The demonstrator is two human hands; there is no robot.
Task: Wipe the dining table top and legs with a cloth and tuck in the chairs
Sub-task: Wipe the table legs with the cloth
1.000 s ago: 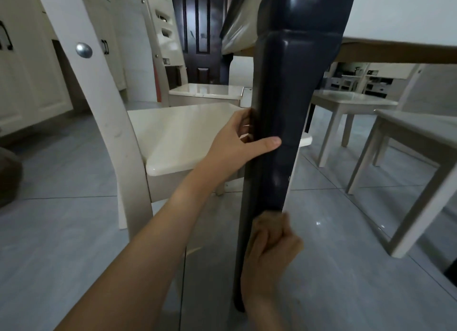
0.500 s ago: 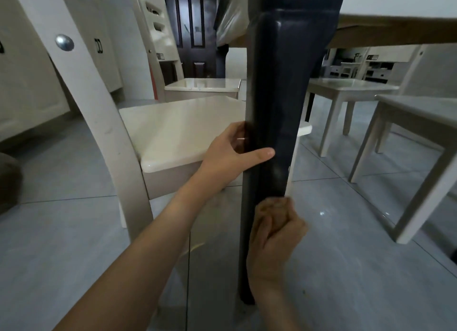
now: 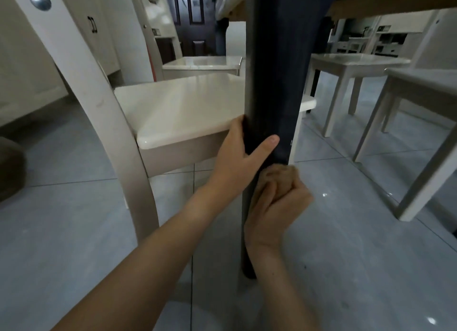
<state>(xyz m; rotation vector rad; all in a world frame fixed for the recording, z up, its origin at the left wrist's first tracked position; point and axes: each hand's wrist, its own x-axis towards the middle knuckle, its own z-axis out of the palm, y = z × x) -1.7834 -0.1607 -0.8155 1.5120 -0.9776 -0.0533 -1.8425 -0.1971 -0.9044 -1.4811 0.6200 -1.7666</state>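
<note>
A: We're crouched at the dark table leg (image 3: 274,83). Our left hand (image 3: 237,162) grasps it, thumb across the front and fingers wrapped behind. Our right hand (image 3: 277,202) is clenched just below, knuckles against the leg.

B: Is the cloth in that fist?

A: We can't see one; the fist is blurred and hides whatever it holds. It may be bunched inside.

B: So what could go wrong?

A: If the cloth is balled up that tight, we'd be rubbing with knuckles more than fabric and leaving streaks. The back face of the leg is out of sight, so we could easily skip it, and the foot near the floor tiles (image 3: 371,269) too.

B: And the cream chair (image 3: 183,108)?

A: Its seat edge touches, or nearly touches, our left hand. A hard stroke could knock our elbow into the chair or pinch our fingers against the seat.
</note>
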